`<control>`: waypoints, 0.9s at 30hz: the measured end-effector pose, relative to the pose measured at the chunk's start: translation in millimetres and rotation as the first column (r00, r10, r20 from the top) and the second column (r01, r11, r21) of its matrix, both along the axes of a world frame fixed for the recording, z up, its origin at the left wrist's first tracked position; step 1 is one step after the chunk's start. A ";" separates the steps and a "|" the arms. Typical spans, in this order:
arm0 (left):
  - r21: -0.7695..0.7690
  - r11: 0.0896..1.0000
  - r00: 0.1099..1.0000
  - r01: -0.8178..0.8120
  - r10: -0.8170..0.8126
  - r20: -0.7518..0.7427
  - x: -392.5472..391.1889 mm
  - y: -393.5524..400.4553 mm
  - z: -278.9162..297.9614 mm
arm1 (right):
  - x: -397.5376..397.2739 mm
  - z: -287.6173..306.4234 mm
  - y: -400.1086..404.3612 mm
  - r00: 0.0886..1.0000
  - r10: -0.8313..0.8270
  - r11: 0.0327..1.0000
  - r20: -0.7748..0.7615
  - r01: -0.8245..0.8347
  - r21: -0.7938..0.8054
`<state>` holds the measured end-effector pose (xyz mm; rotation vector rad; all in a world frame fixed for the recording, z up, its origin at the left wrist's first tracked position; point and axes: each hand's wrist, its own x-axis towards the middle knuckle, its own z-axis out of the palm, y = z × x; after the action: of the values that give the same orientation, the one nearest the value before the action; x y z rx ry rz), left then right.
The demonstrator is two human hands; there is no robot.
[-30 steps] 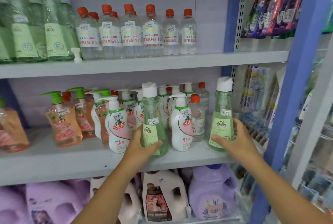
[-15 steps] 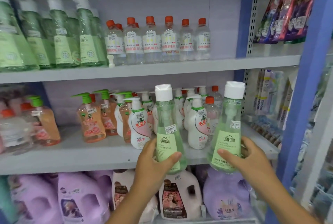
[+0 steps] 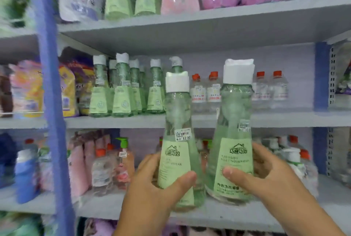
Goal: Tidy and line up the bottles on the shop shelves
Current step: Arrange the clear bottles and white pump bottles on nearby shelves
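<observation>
I hold two tall clear-green bottles with white caps and pale green labels, lifted in front of the shelves. My left hand [image 3: 157, 184] grips the left green bottle [image 3: 176, 152] around its base. My right hand [image 3: 266, 175] grips the right green bottle [image 3: 234, 140], which is a little higher. Both bottles stand upright, side by side, close but apart. Behind them, on the middle shelf [image 3: 133, 121], stands a row of matching green bottles [image 3: 123, 91] at the left and clear bottles with orange caps [image 3: 207, 91] further right.
A blue shelf upright [image 3: 51, 93] runs down the left. The lower shelf [image 3: 98, 205] carries pump bottles and pink and blue containers. The top shelf [image 3: 190, 25] holds green, pink and purple packs. Another blue upright [image 3: 321, 76] is at the right.
Both bottles have been raised from the lower shelf to the height of the middle shelf. The view has tilted up and swung left, so the upper shelves now show.
</observation>
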<state>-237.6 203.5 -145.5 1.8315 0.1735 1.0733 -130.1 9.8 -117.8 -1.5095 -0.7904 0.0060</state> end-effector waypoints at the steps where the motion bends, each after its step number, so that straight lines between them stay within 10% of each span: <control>1: 0.022 1.000 1.000 -0.017 0.017 0.017 -5.9 16.4 14.6 | -5.4 12.0 16.8 1.000 0.011 1.000 0.023 -0.011 0.014; 12: 0.285 0.902 0.944 -0.324 0.328 0.036 50.6 142.4 131.5 | 54.0 117.2 170.2 0.984 -0.106 0.994 0.145 0.104 0.023; 27: 0.535 0.732 0.804 -0.422 0.575 -0.152 130.1 182.5 122.1 | 126.0 112.3 211.8 0.983 -0.103 0.933 0.152 0.149 -0.328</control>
<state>-107.6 386.0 -23.4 2.4949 0.6891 1.2687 -4.1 221.6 -5.5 -1.9023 -0.8256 -0.0573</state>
